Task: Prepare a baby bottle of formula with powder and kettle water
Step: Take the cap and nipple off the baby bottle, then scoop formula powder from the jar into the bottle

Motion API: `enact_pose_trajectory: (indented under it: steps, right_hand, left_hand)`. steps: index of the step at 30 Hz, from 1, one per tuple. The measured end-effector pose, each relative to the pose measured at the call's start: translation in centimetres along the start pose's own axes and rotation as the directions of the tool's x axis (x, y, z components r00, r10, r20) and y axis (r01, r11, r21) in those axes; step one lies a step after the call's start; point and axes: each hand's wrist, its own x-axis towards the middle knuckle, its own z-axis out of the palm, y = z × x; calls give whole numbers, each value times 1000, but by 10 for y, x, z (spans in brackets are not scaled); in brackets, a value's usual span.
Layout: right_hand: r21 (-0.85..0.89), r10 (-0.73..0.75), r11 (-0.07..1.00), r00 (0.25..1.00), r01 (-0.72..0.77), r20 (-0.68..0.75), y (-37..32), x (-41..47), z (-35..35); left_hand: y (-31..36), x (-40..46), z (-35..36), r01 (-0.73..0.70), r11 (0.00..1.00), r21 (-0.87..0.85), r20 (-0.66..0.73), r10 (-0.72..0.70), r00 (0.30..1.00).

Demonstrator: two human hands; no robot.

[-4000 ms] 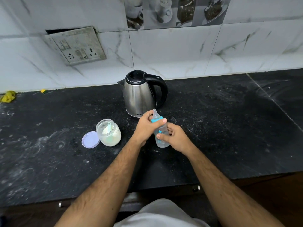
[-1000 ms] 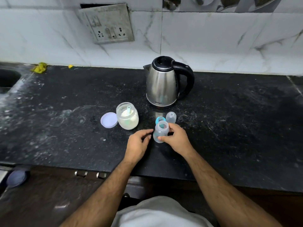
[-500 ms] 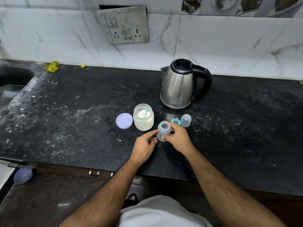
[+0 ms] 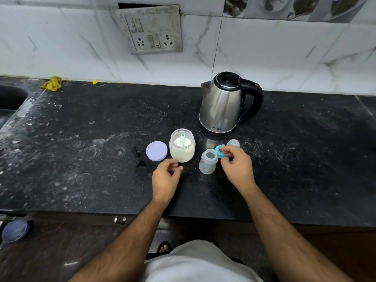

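Observation:
The small clear baby bottle (image 4: 207, 162) stands uncapped on the black counter (image 4: 81, 159). Just right of its neck, my right hand (image 4: 237, 166) pinches the teal nipple ring (image 4: 219, 152), which is tilted. The bottle's clear cap (image 4: 233, 143) sits behind my fingers. My left hand (image 4: 165, 177) hovers left of the bottle with loosely curled fingers, holding nothing, close to the base of the open powder jar (image 4: 182, 151). A pale green scoop (image 4: 181, 139) stands in the white powder. The steel kettle (image 4: 221, 104) with its black handle is behind the bottle.
The jar's purple lid (image 4: 156, 151) lies flat left of the jar. A sink (image 4: 10, 98) is at the far left, with a yellow cloth (image 4: 51, 83) by the wall. A socket panel (image 4: 152, 30) hangs on the tiles. The counter's front edge runs under my forearms.
Both hands have let go of the bottle, which now stands alone. My right hand moved back to the teal nipple ring and my left hand drew away toward the jar. The view shifted left.

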Motion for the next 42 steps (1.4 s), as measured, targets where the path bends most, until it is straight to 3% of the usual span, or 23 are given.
enact_pose_trajectory:
  steps: [3,7,15,21,27,32,37,42]
  right_hand:
    - [5,-54,999,996,54,-71,-23,8,-4]
    - [-1,-148,989,986,148,-83,-54,23,-2]
    - [-202,-268,931,946,304,184,-94,55,19]
    - [-380,-248,832,883,405,399,-105,71,30]
    - [-560,-146,637,796,530,588,-108,80,41]
    - [-630,-32,521,750,576,660,-117,81,51]
    - [-686,69,409,729,601,681,-119,85,57]
    - [-709,29,364,754,604,657,-119,87,63]
  left_hand:
    - [7,10,-9,20,1000,12,-66,-19,998]
    - [14,33,-13,-2,998,67,76,-3,997]
    - [26,71,-6,-46,984,174,182,14,983]
    - [28,78,-7,-94,995,42,255,80,964]
    - [41,83,-14,-210,972,104,307,169,937]
    - [43,86,-9,-278,905,323,337,164,927]
    - [46,87,-8,-290,887,360,343,163,925]
    - [49,85,-6,-314,871,378,356,176,918]
